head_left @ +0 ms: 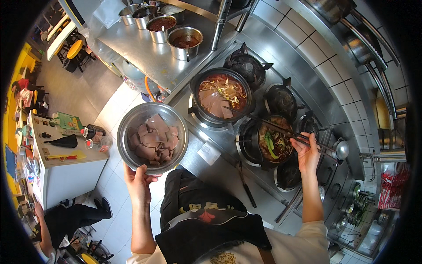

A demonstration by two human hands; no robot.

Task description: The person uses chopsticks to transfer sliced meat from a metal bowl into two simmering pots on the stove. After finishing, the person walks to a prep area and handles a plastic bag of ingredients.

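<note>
My left hand (138, 177) grips the rim of a round metal bowl (121, 152), tilted toward me. Flat brownish-pink slabs (154, 140), which look like blood curd, lie inside it. Long dark chopsticks (263, 121) are held in my right hand (306, 152), with its fingers closed round their upper part. Their tips reach the slabs at the near side of a black pot (251, 112), where bean sprouts float in red broth. Below the chopsticks, a second black pot (263, 163) holds broth with green leaves (269, 145).
Several unlit-looking burners (281, 100) surround the pots. Steel pots of red sauce (185, 42) stand on the counter at the far left. A ladle (340, 149) lies right of my right hand, and tongs (247, 187) hang by the stove's front edge. Another person (72, 222) is at the lower left.
</note>
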